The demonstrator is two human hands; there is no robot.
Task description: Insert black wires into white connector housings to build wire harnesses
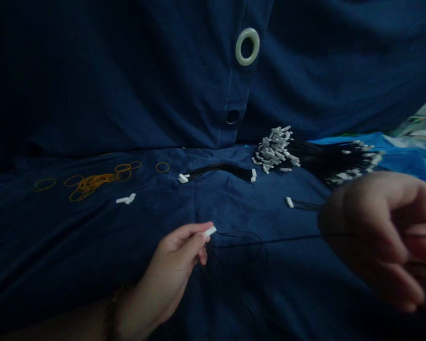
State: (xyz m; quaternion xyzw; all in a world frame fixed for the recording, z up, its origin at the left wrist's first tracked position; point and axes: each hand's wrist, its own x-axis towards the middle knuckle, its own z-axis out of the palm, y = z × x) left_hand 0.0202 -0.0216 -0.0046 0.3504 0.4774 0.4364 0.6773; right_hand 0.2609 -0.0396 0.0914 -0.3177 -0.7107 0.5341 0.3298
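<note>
My left hand [179, 255] is closed, thumb and finger pinching a small white plastic end piece [210, 231] with thin black cords trailing from it. One black cord [284, 239] runs nearly straight from there to my right hand [383, 237], which is raised, blurred and close to the camera. Its fingers are curled round the cord; the exact grip is hard to see. Just left of the right hand, a white end piece [290, 202] with cords lies on the cloth. Beyond the hands rests a short bundle of black cords [218, 167] with white pieces at both ends.
Dark blue cloth [57, 246] covers the surface and rises behind, with a pale ring eyelet [247, 46]. Orange rubber bands [95, 182] lie left, near loose white pieces [127, 199]. At back right sits a large cord bundle [277, 149] beside blue plastic sheeting [404, 156].
</note>
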